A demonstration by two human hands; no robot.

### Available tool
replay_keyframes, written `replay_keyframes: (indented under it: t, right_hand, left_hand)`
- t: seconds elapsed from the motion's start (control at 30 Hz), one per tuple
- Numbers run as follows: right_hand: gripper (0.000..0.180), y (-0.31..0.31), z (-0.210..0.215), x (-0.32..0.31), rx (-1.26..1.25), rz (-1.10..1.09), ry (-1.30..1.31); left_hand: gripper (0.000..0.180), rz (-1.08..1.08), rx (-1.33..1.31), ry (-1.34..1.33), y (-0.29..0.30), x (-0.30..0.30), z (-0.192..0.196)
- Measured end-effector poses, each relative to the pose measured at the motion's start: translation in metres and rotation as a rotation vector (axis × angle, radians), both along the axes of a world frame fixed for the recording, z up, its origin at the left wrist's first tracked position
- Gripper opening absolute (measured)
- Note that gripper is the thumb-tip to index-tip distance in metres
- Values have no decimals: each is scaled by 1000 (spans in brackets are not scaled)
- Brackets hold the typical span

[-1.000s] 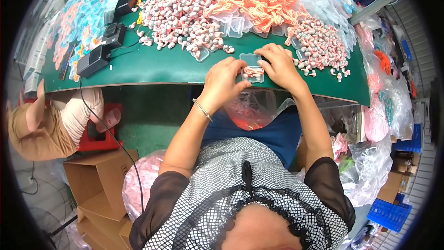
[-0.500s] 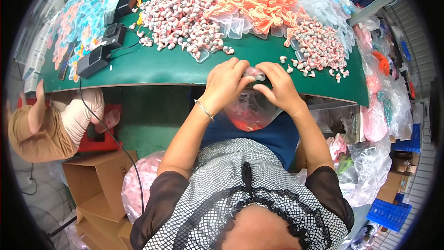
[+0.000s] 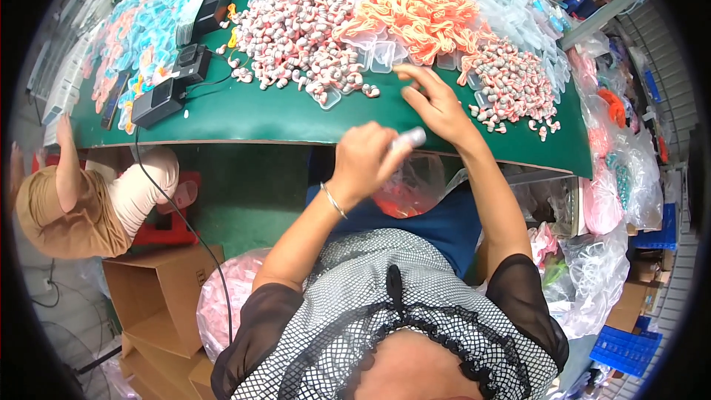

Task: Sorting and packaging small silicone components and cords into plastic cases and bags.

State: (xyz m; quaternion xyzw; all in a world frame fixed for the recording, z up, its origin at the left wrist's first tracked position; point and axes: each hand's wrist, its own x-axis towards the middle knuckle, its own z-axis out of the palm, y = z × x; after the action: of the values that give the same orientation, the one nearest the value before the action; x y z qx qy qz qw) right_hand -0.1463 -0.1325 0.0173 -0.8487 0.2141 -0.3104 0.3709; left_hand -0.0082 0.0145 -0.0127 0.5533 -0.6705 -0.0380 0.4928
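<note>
My left hand (image 3: 364,157), a bangle on its wrist, is closed around a small clear plastic case (image 3: 412,138) just over the front table edge. The case is blurred, so its contents do not show clearly. My right hand (image 3: 438,107) is stretched over the green table (image 3: 244,122), thumb and fingers apart, with nothing visible between them. Its fingertips are near several open clear plastic cases (image 3: 383,57) and a heap of orange cords (image 3: 422,11). On either side lie piles of small grey, white and pink earplug-like pieces (image 3: 296,37), the smaller pile (image 3: 512,78) on the right.
A clear bag with red contents (image 3: 404,196) hangs below the table edge at my lap. Black boxes (image 3: 157,102) with a cable stand on the left. Another person (image 3: 74,200) sits at far left, beside cardboard boxes (image 3: 159,289). Plastic bags (image 3: 592,274) crowd the right side.
Both hands were together on the small clear case. My right hand has let go and moved forward over the table; the left has drawn the case slightly down toward me.
</note>
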Motion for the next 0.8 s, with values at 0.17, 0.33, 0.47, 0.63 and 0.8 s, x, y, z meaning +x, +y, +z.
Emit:
replay_keyframes:
  t: [0.17,0.33,0.47,0.63,0.8]
  right_hand:
    - [32,-20,-29,42,-3,-201,-113]
    - [31,12,-14,9,5,-250,-191]
    - [34,40,-2,-19,-222,-279,-176]
    - [28,47,-5,-39,-581,-193,5]
    - [21,51,-11,-51,-643,-140,104]
  left_hand:
    - [24,-237,109,-117,16,-46,-51]
    - [28,-316,752,-256,-4,-69,-149]
    - [30,-343,787,-317,-3,-79,-164]
    - [21,-470,337,-68,13,-48,-83]
    - [11,-176,92,-3,19,9,20]
